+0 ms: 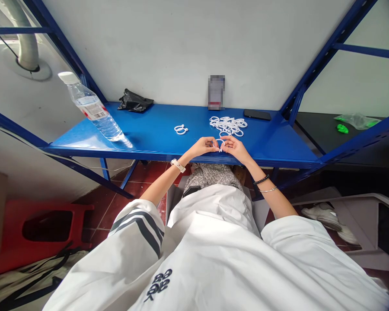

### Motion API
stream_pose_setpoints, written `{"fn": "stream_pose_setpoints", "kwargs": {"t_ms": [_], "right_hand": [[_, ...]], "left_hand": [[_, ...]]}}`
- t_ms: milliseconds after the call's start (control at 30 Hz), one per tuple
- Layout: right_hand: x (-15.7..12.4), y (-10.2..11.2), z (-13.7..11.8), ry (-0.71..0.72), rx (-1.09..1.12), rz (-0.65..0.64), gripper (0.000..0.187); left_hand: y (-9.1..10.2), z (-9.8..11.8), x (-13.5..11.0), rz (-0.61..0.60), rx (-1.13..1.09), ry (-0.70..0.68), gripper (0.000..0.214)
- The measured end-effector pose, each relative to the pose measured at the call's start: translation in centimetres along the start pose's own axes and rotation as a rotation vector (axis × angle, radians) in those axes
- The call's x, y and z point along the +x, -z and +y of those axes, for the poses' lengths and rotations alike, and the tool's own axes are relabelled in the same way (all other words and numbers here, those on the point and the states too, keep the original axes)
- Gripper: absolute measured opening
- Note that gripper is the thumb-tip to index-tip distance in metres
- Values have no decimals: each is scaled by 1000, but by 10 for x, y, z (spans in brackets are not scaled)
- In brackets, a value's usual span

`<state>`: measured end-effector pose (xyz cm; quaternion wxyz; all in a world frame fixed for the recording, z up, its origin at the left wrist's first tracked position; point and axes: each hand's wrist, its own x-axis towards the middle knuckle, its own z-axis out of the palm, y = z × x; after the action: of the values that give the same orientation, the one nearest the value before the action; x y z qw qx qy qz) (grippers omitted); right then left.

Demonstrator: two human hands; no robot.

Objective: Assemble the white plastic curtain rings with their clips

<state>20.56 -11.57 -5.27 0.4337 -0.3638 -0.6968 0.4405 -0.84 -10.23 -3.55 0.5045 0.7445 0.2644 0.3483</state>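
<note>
Both hands meet just above the front edge of the blue table (162, 119). My left hand (203, 147) pinches one side of a white plastic ring (220, 141), and my right hand (234, 147) pinches the other side. A small knob on the ring points down toward me, between the fingertips. Just behind my right hand lies a loose pile of white rings (228, 124), several of them overlapping. Off to the left of my left hand, a small group of white rings (180, 129) with round knobs lies apart from the pile.
A clear water bottle (95, 110) stands at the table's left side. Near the wall are a crumpled black plastic bag (134, 102), an upright blurred-out phone-like object (216, 93) and a flat black phone (257, 114). Blue metal posts (314, 65) frame the table. A red stool (45, 229) is lower left.
</note>
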Motion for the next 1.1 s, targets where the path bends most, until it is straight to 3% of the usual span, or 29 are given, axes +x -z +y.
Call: {"fn": "stream_pose_setpoints", "kwargs": {"t_ms": [400, 600, 1100], "right_hand": [[0, -1, 1, 0, -4, 33, 55], [2, -1, 5, -11, 4, 44, 56], [-2, -5, -7, 36, -24, -37, 56]], "left_hand": [[4, -4, -1, 38, -92, -31, 62], [5, -5, 0, 74, -132, -23, 59], [4, -2, -1, 28, -165, -31, 56]]}}
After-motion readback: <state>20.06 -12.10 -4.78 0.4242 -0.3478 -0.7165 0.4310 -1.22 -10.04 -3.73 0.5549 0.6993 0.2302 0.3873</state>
